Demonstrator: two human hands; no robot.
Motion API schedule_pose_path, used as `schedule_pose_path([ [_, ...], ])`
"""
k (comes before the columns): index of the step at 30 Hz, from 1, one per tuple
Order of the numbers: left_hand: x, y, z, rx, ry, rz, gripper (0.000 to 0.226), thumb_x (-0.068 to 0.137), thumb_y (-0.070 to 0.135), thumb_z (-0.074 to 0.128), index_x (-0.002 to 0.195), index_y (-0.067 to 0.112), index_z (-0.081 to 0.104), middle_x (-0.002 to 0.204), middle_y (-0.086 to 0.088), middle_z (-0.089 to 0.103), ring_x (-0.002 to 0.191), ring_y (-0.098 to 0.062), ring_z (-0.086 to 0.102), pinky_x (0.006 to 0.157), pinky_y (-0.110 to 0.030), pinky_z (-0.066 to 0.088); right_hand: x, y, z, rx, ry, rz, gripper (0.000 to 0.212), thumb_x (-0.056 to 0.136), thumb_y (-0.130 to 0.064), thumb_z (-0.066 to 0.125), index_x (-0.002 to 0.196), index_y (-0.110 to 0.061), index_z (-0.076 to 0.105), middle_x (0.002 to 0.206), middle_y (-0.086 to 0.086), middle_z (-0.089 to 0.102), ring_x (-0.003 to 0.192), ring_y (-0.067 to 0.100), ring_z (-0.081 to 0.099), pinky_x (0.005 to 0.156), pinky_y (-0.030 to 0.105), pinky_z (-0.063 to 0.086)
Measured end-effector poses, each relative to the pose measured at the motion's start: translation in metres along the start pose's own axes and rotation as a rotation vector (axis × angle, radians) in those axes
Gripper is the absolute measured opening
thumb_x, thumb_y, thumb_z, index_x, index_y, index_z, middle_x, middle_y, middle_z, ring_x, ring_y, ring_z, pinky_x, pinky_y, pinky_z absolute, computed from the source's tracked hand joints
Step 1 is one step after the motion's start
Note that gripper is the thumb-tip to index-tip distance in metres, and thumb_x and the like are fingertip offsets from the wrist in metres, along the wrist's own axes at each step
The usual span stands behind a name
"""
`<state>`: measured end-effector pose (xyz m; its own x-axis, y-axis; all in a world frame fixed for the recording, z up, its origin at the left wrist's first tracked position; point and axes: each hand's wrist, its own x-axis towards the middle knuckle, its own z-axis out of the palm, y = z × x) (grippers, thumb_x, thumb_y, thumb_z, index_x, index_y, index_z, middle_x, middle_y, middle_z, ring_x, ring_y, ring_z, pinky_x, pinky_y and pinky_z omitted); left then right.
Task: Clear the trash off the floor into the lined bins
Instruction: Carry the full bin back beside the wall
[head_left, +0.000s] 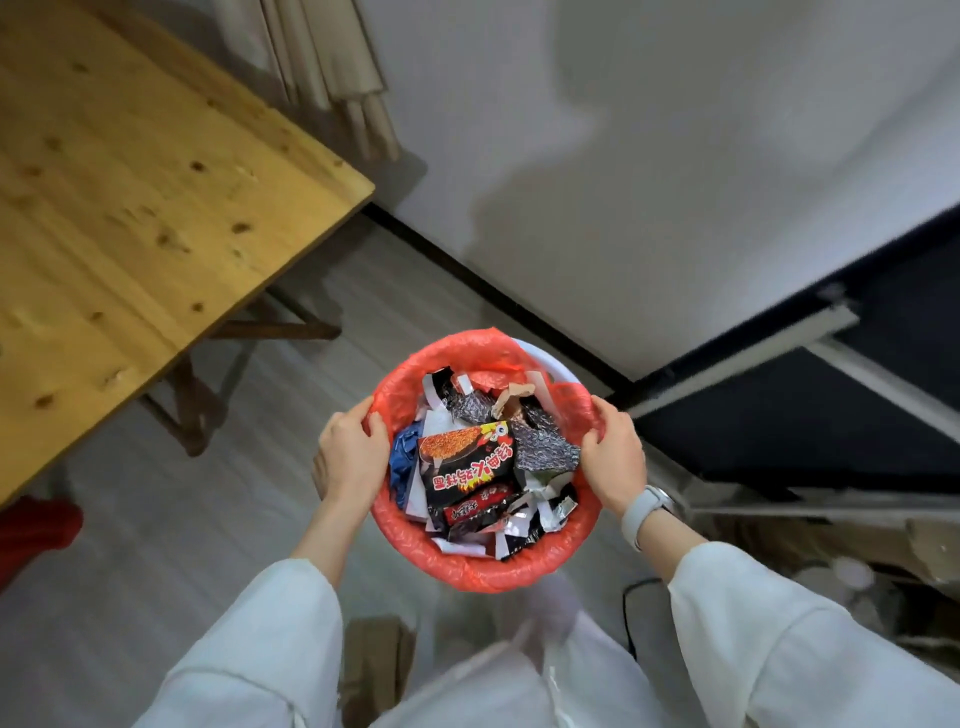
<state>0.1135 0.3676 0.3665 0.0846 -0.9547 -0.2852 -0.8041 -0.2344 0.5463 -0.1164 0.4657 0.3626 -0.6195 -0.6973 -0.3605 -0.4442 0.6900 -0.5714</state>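
The wooden worktop (130, 171) fills the upper left of the frame and carries nothing of the task. Low in the centre stands the bin (548, 364), its red liner (467, 569) folded over the rim and packed with trash (467, 462): noodle packets, foil, paper scraps. Your left hand (348, 457) and right hand (615, 457) sit on opposite sides of the rim, fingers (376, 421) curled over the liner edge. Collecting looks finished; you seem to be steadying or gathering the liner. Next, draw the edges together evenly so nothing spills.

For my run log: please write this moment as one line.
left hand: grips red liner rim | right hand: same | bin: full
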Motion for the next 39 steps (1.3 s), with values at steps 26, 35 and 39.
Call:
schedule_pose_path([
  [26, 0.477, -0.020, 0.335, -0.186, -0.332, -0.232, 0.028, 0.087, 0.023, 0.051, 0.113, 0.018, 0.059, 0.112, -0.006, 0.064, 0.095, -0.025, 0.060, 0.085, -0.033, 0.049, 0.462, 0.038, 0.303, 0.075, -0.070, 0.173, 0.058, 0.081, 0.010, 0.041, 0.136, -0.007, 0.040, 0.119, 0.023, 0.057, 0.109, 0.037, 0.049, 0.078, 0.016, 0.027],
  [35, 0.515, -0.020, 0.381, -0.174, -0.373, -0.143, 0.039, 0.085, 0.007, 0.052, 0.122, 0.019, 0.055, 0.082, 0.008, 0.056, 0.086, -0.018, 0.054, 0.075, -0.026, 0.042, 0.493, 0.057, 0.340, 0.169, -0.088, 0.246, 0.067, 0.082, 0.010, 0.035, 0.144, -0.013, 0.025, 0.133, 0.022, 0.031, 0.115, 0.034, 0.041, 0.087, 0.017, 0.029],
  [39, 0.514, -0.023, 0.377, -0.013, -0.457, -0.075, 0.042, 0.077, 0.018, 0.054, 0.119, 0.015, 0.053, 0.095, -0.003, 0.062, 0.091, -0.024, 0.058, 0.081, -0.033, 0.048, 0.487, 0.054, 0.333, 0.159, -0.148, 0.235, 0.067, 0.083, 0.007, 0.038, 0.144, -0.014, 0.024, 0.138, 0.019, 0.033, 0.118, 0.036, 0.044, 0.092, 0.028, 0.038],
])
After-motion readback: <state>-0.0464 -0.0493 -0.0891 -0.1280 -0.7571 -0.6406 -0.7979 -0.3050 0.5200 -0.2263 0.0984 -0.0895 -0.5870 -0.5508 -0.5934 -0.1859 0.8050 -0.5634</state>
